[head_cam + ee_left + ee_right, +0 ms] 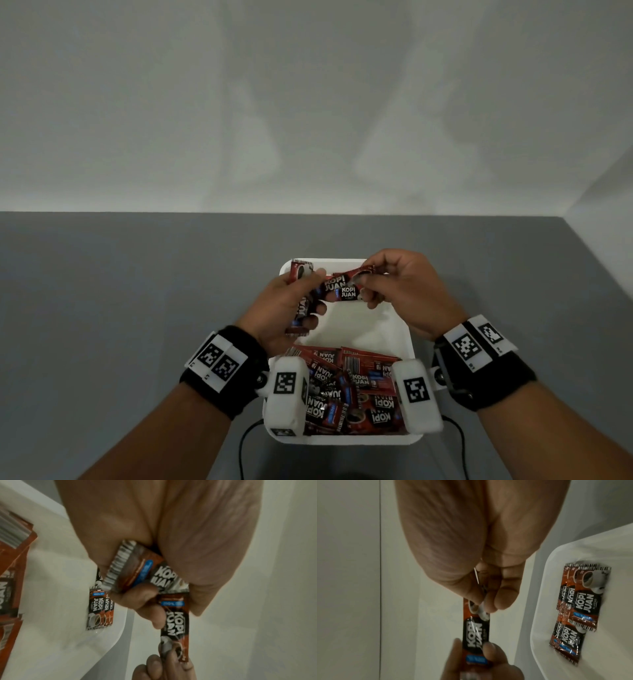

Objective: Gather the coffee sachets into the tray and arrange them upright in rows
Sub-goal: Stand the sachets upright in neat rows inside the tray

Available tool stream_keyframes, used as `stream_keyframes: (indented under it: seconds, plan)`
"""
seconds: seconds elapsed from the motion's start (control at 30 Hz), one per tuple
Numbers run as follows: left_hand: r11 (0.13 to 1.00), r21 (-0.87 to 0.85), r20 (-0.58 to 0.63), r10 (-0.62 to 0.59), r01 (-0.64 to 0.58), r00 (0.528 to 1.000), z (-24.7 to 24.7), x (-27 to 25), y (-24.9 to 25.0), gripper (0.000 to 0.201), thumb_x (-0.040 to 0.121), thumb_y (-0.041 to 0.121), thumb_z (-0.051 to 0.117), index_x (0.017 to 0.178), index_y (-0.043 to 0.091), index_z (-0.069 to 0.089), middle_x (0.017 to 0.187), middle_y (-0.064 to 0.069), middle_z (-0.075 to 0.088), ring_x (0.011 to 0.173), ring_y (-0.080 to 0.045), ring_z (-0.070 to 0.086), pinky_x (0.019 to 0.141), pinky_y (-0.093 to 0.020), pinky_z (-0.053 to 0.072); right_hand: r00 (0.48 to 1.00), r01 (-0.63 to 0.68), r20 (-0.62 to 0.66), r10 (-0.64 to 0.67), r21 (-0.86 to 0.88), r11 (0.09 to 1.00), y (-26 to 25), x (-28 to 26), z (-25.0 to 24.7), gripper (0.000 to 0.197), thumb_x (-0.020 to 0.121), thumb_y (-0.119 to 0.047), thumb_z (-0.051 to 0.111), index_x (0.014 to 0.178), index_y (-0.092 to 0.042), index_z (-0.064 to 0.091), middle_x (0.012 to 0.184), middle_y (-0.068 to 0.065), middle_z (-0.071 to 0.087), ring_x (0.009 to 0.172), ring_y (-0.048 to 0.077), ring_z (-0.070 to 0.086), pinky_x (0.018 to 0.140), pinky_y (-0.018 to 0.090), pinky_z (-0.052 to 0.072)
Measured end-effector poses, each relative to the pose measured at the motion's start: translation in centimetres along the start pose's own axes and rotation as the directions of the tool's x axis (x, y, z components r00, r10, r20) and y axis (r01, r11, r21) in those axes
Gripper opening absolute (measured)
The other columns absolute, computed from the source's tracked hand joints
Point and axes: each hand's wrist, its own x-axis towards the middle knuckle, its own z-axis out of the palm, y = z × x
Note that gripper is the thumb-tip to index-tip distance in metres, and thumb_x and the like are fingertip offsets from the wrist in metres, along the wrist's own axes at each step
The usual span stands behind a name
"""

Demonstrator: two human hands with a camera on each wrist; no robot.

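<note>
A white tray (363, 329) sits on the grey table in front of me. Red-and-black "Kopi Juan" coffee sachets lie in a loose pile (352, 387) in its near half. A few sachets (301, 269) stand against the far left corner, also seen as the standing sachets (583, 599). Above the tray, my left hand (310, 296) grips a small bunch of sachets (137, 566). My right hand (364, 287) pinches one end of a single sachet (349, 293), whose other end is held by the left hand's fingers (488, 654). That sachet (175, 622) stretches between both hands.
The grey table (137, 291) stretches left and right of the tray, with a pale wall behind it and at the right. Two black cables (241, 452) run near the tray's front edge. The white wrist camera blocks (286, 394) hide parts of the pile.
</note>
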Motion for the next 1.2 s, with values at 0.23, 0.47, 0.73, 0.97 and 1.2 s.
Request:
stream_keyframes:
  seconds: [0.23,0.47,0.73,0.97,1.2]
  plan:
    - [0.920,0.380,-0.086,0.133,-0.091,0.987,0.2,0.0,0.8,0.013,0.095,0.011,0.065,0.086,0.003,0.065,0.064,-0.006,0.059,0.043,-0.010,0.040,0.039,-0.021,0.028,0.997,0.075,0.032,-0.068,-0.479,0.874,0.0,-0.4,0.4,0.030,0.079,-0.018,0.083,0.106,-0.021,0.070,0.095,-0.006,0.072,0.077,0.010,0.069,0.065,0.018,0.056]
    - [0.984,0.180,-0.032,-0.005,0.011,0.999,1.3,0.1,0.7,0.010,0.089,0.008,0.057,0.088,0.006,0.067,0.081,-0.016,0.056,0.058,-0.021,0.050,0.052,-0.032,0.031,0.989,0.109,0.145,-0.029,-0.584,0.804,0.1,0.2,1.9,0.018,0.092,-0.009,0.057,0.102,-0.024,0.059,0.084,-0.006,0.064,0.067,0.008,0.056,0.060,0.023,0.040]
    - [0.948,0.317,0.047,0.017,-0.031,0.999,1.3,-0.3,0.6,0.017,0.102,0.012,0.056,0.109,0.000,0.066,0.088,-0.014,0.073,0.065,-0.019,0.068,0.050,-0.025,0.048,0.993,-0.121,0.007,0.121,0.035,0.992,-1.2,0.3,2.1,0.007,0.093,-0.010,0.069,0.091,-0.003,0.068,0.061,-0.006,0.062,0.047,0.000,0.053,0.047,0.015,0.040]
    - [0.890,0.441,-0.163,0.205,-0.115,0.965,-0.1,0.4,1.5,0.003,0.090,0.001,0.067,0.091,-0.001,0.068,0.067,-0.008,0.067,0.047,-0.009,0.054,0.042,-0.020,0.037,0.993,-0.007,-0.102,-0.050,-0.495,0.869,-0.9,-0.1,0.9,0.029,0.074,-0.030,0.088,0.092,-0.016,0.069,0.082,-0.001,0.067,0.065,0.010,0.059,0.054,0.016,0.046]
    - [0.923,0.379,-0.039,0.085,-0.064,0.996,1.6,0.3,1.4,0.010,0.092,0.004,0.063,0.082,0.001,0.061,0.070,-0.007,0.062,0.051,-0.013,0.043,0.047,-0.025,0.027,0.963,0.215,0.269,-0.018,-0.729,0.650,0.6,0.3,3.2,0.018,0.088,-0.018,0.062,0.103,-0.024,0.054,0.094,-0.001,0.060,0.083,0.016,0.055,0.072,0.032,0.046]
